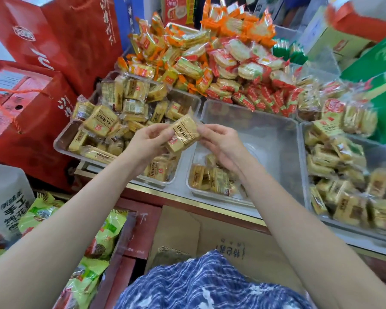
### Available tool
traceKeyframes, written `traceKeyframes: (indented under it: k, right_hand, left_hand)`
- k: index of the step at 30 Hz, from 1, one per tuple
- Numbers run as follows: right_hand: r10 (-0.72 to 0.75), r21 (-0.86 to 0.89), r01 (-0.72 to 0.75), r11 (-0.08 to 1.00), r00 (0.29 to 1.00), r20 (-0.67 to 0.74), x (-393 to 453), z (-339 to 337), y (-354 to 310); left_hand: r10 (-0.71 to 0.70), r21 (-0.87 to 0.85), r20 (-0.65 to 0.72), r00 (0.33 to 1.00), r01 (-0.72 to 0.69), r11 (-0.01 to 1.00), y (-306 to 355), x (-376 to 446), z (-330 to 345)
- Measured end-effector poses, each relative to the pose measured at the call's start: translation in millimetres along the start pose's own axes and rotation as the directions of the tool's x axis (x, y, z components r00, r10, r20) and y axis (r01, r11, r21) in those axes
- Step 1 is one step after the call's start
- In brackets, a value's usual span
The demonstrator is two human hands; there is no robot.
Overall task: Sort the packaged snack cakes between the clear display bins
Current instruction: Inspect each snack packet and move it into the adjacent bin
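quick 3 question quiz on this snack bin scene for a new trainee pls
1. True or false: both hands grip one snack cake.
2. Which bin holds the fewest cakes? A) left bin B) middle bin C) right bin
3. Fill in: the held cake is above the gap between the left bin and the ____ bin.

Key: 1 true, the left hand and right hand pinch its ends. 2 B. 3 middle.
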State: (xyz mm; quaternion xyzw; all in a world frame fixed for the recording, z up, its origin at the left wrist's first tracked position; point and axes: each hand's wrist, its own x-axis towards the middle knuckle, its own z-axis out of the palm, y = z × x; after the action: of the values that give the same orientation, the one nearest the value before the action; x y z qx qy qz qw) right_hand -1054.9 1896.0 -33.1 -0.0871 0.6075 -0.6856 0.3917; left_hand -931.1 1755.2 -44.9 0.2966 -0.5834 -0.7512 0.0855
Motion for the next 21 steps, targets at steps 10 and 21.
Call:
traceKeyframes:
  k: [10,21]
  right_hand:
    - [-0.086,0.001,0.088,0.996,0.985,-0.146,-8,-14,-2]
    - [0.106,-0.261,-0.115,0.958,0.993,-0.051,-11,-35,7]
  left_hand:
    - [-0.031,-0.11,-0.052,0.998,0.025,0.994,8,-7,11]
    - [-0.015,0.076,-0.15,0.989,0.026,0.997,6,0,12]
